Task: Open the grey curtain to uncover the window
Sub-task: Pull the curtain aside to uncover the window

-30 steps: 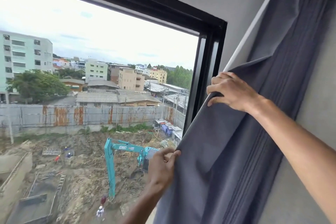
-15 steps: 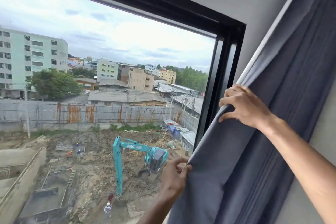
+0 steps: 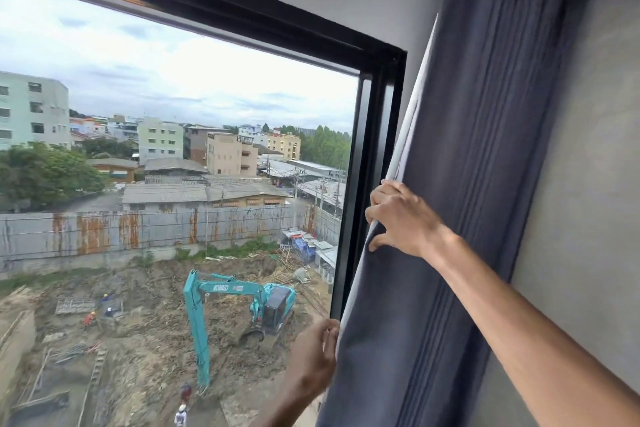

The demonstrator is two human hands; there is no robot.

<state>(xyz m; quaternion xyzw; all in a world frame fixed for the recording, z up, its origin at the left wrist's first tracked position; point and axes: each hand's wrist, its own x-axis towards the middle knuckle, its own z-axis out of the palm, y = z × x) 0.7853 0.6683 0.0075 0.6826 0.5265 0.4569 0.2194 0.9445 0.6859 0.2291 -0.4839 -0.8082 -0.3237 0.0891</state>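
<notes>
Grey blackout fabric, pale on its window-facing side: the grey curtain hangs bunched in vertical pleats at the right of the frame, against the wall just right of the black window frame. Its leading edge runs diagonally from the upper right down to the bottom centre. The glass of the window appears fully uncovered; judged from this, the task is at or near its end, with only settling the folds left. Right hand, at centre right: clenched on the leading edge, fingers wrapped over the pale lining, thumb pressing the grey face. Left hand, at bottom centre: pinching the same edge lower down, fingertips on the hem; the grip looks lighter there. Risks, as judgement: if both hands let go at once, the gathered pleats may spring back leftward and cover the right strip of glass again. A downward or diagonal tug, rather than a sideways one along the rail, could strain the hooks or jam the runners; the rail itself is out of view, so its state cannot be told. The lower pinch could slip, leaving the hem trailing across the frame. Surroundings: outside, in the lower centre, a teal excavator stands on a muddy construction site, with a rusted metal fence behind it and low buildings beyond. Nothing visible inside the room stands in the curtain's path; the wall at right limits further travel.
</notes>
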